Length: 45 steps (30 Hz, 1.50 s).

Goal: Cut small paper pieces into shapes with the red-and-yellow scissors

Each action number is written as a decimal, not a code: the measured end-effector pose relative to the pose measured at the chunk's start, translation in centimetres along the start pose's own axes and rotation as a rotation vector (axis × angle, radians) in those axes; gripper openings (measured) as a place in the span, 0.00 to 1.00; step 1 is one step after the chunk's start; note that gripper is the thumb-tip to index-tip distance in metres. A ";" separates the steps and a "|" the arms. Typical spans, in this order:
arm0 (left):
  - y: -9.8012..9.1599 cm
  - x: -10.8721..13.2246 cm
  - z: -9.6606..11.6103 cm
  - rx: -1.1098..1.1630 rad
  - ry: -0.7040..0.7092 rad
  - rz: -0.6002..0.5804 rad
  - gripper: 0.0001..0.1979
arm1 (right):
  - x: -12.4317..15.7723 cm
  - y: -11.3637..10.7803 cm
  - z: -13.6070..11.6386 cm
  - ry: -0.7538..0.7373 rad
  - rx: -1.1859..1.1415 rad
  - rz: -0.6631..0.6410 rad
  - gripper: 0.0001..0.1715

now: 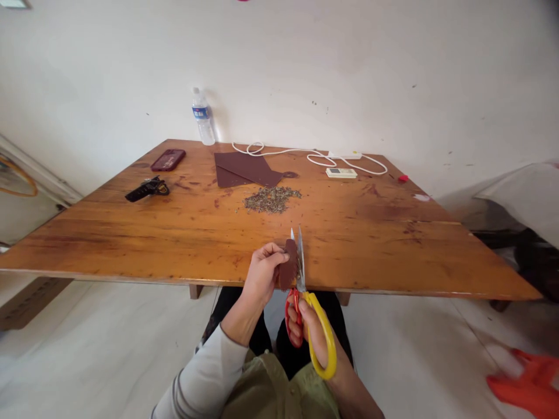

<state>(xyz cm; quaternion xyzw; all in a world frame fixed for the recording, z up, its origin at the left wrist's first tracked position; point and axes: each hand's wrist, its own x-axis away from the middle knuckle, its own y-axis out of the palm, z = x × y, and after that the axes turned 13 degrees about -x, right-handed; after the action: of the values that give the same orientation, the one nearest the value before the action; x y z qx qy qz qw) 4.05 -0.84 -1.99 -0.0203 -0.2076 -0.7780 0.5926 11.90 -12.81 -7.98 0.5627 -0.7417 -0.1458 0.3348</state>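
A small dark brown strip (287,269) of sheet material is pinched in my left hand (264,269), over the table's front edge. Its lower edge looks jagged, like a fringe. My right hand (303,320) grips a pair of scissors (322,337) with one yellow and one red handle loop. The blades point away from me, slightly apart, right beside the strip's right side. Beyond the hands, a pile of small shredded bits (271,199) lies on the table. Farther back rest larger brown sheets (248,169), overlapping one another.
On the wooden table (371,244) are a water bottle (202,119), a dark red phone (168,159), a black object with a cord (147,189), a white cable (288,151) and a small pale device with a screen (341,173). A red bag (530,378) lies on the floor at right.
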 end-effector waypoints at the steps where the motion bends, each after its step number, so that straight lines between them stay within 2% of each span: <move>1: 0.0 0.0 0.0 -0.002 -0.003 -0.001 0.11 | 0.0 0.0 0.0 -0.001 0.001 -0.010 0.38; 4: 0.0 0.0 0.0 0.000 -0.014 -0.006 0.11 | 0.0 0.2 0.0 0.014 -0.024 -0.002 0.38; 11: 0.0 -0.2 -0.2 0.004 -0.012 0.014 0.11 | 0.0 0.6 0.0 0.108 -0.060 0.122 0.44; 17: -0.1 -0.1 0.0 0.026 -0.020 0.039 0.11 | -0.2 0.0 -0.1 0.035 -0.035 0.018 0.42; 24: -0.1 -0.2 -0.1 0.021 -0.048 -0.003 0.11 | 0.3 -0.1 -0.7 -0.004 0.113 -0.053 0.37; 34: -0.1 -0.2 -0.2 0.009 -0.007 -0.006 0.11 | 0.0 0.4 -0.1 0.066 -0.030 0.064 0.42; 45: -0.3 -0.3 -0.4 0.024 -0.020 -0.014 0.12 | -0.3 -1.0 0.4 0.141 -0.028 0.067 0.39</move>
<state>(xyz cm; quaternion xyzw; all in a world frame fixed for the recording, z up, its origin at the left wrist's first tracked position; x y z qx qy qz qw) 3.94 -0.64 -2.56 -0.0195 -0.2231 -0.7792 0.5854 12.46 -12.92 -8.97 0.5417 -0.7326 -0.1049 0.3985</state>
